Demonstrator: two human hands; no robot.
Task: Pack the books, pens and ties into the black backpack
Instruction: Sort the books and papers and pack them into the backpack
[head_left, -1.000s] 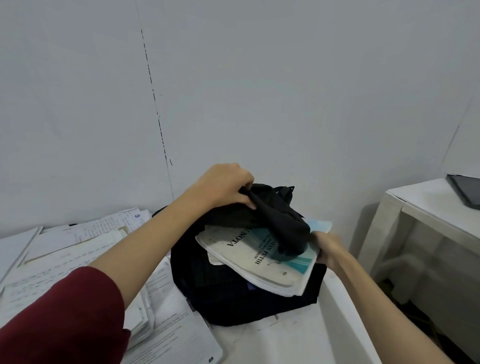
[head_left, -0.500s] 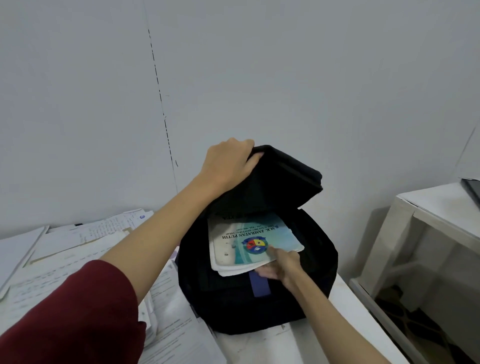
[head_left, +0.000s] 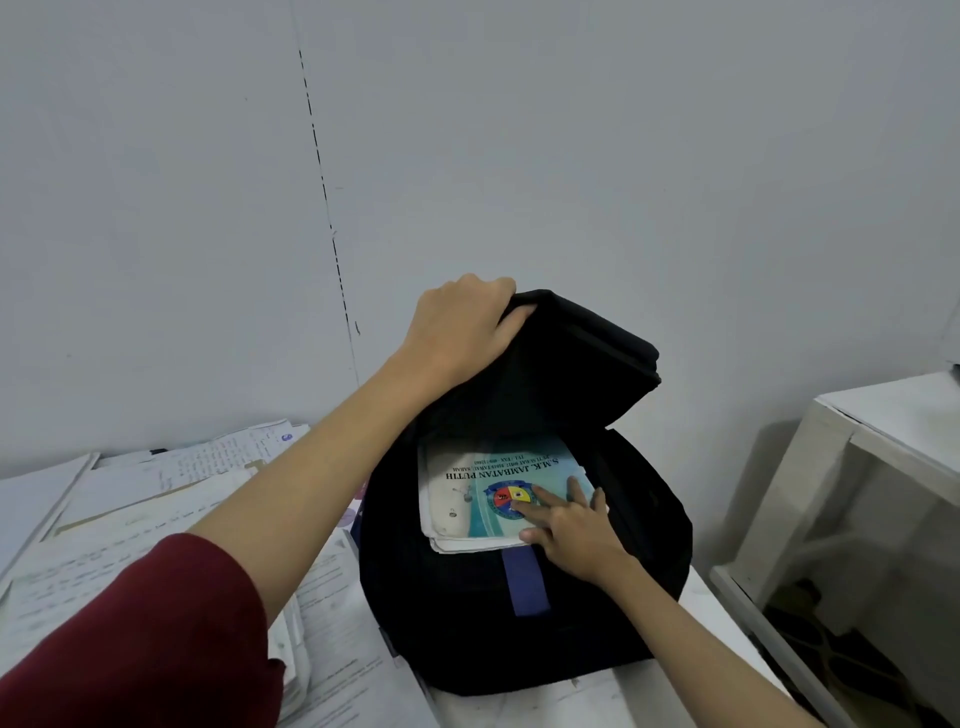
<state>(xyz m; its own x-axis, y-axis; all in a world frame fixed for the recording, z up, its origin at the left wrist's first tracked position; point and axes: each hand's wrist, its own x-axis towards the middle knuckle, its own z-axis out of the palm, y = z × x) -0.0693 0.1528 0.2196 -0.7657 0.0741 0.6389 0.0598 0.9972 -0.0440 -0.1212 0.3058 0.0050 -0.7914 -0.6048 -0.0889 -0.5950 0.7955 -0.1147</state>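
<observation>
Black fabric backpack (head_left: 519, 639) stands on the white surface (head_left: 670, 696), centre-right of frame, mouth open toward the camera. Left hand (head_left: 462, 332), centre frame, grips the backpack's top flap (head_left: 582, 353); fingers curled over the flap's edge & clamped on the cloth, holding it up & back.

Stack of thin books (head_left: 493, 499), top one w/ pale teal-and-white cover, printed title & round multicolour crest, sits partly inside the open mouth, its lower edge sticking out over the front wall of the bag. Right hand (head_left: 571, 530), centre-right, lies on the lower right corner of the top cover: fingers (head_left: 540, 501) straight, slightly apart, pressing flat on the cover just beside the crest, thumb at the stack's lower edge. So books are under the right fingertips, below the left hand, well apart from it.

Blue strap-like strip (head_left: 524, 582) runs down the bag's front, just below the books.

Left of frame: loose white printed & handwritten papers (head_left: 130, 519) spread over the surface, under the left forearm w/ dark red sleeve (head_left: 130, 639). Right edge of frame: white side table (head_left: 883, 426), apart from the surface. Pale wall behind.
</observation>
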